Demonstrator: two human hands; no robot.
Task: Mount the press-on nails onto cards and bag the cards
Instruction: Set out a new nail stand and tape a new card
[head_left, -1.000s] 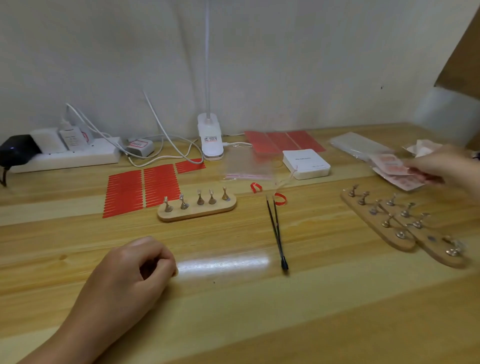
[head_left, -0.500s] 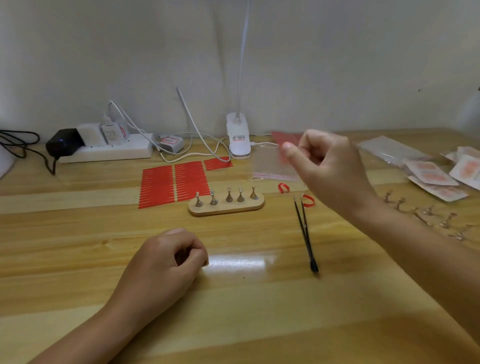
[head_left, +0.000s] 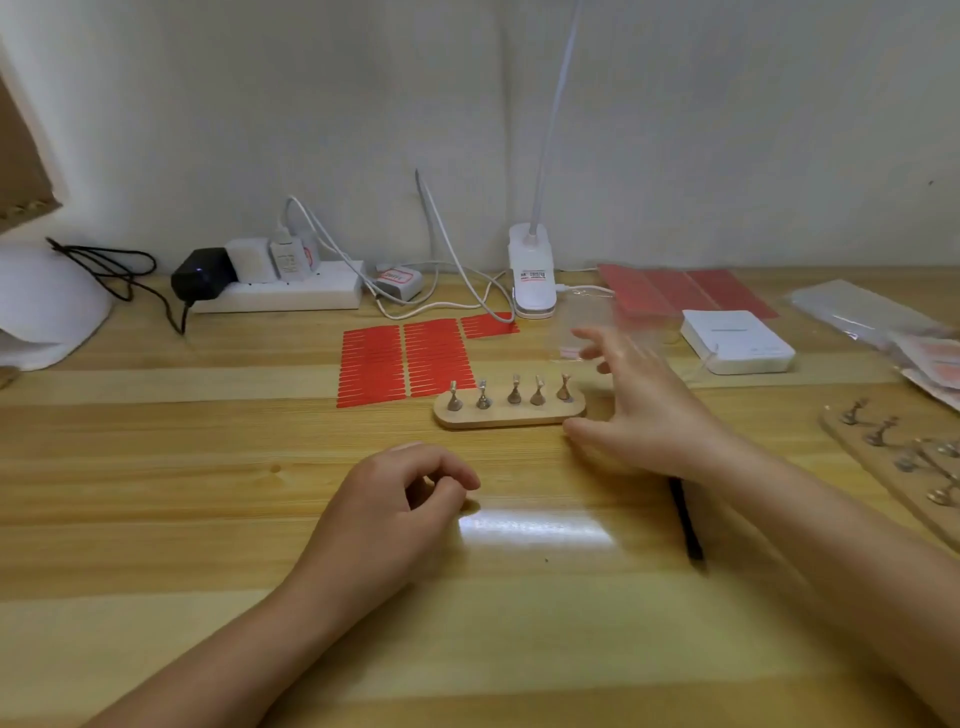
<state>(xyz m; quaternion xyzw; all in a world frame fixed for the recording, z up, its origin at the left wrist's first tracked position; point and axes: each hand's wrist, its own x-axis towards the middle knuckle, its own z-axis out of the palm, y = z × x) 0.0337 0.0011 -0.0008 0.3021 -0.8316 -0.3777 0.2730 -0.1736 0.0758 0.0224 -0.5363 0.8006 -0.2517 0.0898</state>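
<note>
- At the middle of the desk, the wooden stand (head_left: 509, 410) with its five pegs sits just near of the red strips (head_left: 405, 358).
- My right hand (head_left: 639, 410) hovers at its right end, fingers spread, holding nothing.
- A clear bag (head_left: 597, 332) lies just beyond my fingertips.
- My left hand (head_left: 395, 514) rests loosely curled, empty.
- I'd reach gently, so the pegs aren't knocked.

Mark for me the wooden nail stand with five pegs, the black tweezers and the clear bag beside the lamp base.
wooden nail stand (head_left: 509, 415): head view, front edge of its wooden base.
black tweezers (head_left: 688, 525): head view, the near end showing below the right forearm.
clear bag (head_left: 582, 322): head view, its left part, beyond the right hand.
</note>
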